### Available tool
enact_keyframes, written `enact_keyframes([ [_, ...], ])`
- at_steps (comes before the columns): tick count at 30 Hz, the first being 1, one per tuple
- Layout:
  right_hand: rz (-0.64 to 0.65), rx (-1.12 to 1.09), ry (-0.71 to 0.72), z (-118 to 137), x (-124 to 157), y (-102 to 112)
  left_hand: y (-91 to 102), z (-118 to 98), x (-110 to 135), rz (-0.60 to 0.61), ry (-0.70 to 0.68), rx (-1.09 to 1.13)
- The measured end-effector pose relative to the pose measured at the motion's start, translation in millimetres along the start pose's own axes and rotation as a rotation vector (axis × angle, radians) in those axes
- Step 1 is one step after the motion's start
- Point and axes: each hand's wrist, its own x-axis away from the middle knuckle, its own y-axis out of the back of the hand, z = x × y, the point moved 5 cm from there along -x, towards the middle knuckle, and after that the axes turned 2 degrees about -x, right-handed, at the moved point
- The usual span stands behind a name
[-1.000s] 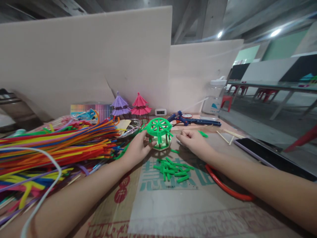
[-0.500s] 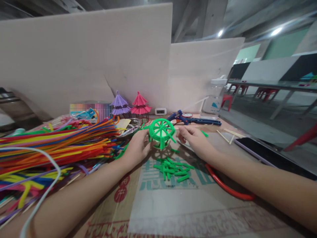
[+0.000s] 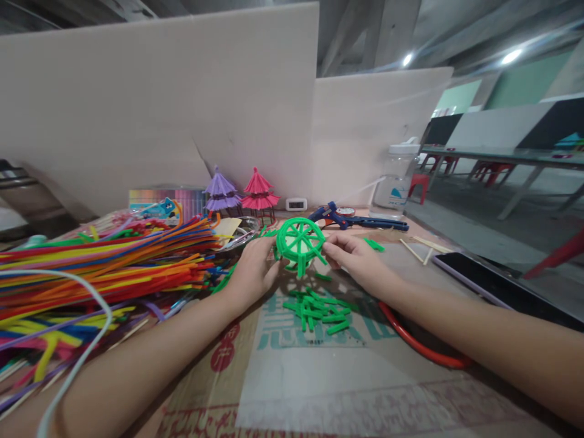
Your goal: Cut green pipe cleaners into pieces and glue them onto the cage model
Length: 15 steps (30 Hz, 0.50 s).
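A green wheel-shaped frame of pipe cleaners (image 3: pixel 299 242) is tilted toward me, held between both hands. My left hand (image 3: pixel 252 271) grips its left rim with curled fingers. My right hand (image 3: pixel 353 255) pinches its right rim. Just below lies a heap of short green pipe-cleaner pieces (image 3: pixel 317 308) on flattened cardboard (image 3: pixel 292 365).
A big pile of coloured pipe cleaners (image 3: pixel 104 261) fills the left side. Purple (image 3: pixel 221 193) and pink (image 3: pixel 258 191) little pavilions stand at the back. A blue glue gun (image 3: pixel 351 218), a clear bottle (image 3: pixel 396 179), wooden sticks (image 3: pixel 420 248), a phone (image 3: pixel 497 283) and a red hoop (image 3: pixel 420 347) lie to the right.
The green frame has been lifted off the cardboard and tipped toward me. My right hand moved from resting beside it to pinching its right rim.
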Motion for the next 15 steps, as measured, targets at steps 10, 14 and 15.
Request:
enact_keyframes([
  [10, -0.084, 0.067, -0.038, -13.1, -6.4, 6.0, -9.6, 10.0, -1.1, 0.052, 0.114, 0.231],
  [14, -0.163, 0.163, -0.009, -21.4, -7.1, 10.9, -8.8, 9.0, -2.4, 0.043, 0.104, 0.292],
  [15, -0.163, 0.183, 0.004, -22.5, -6.6, 10.8, -8.3, 8.9, -2.6, 0.04, 0.107, 0.294],
])
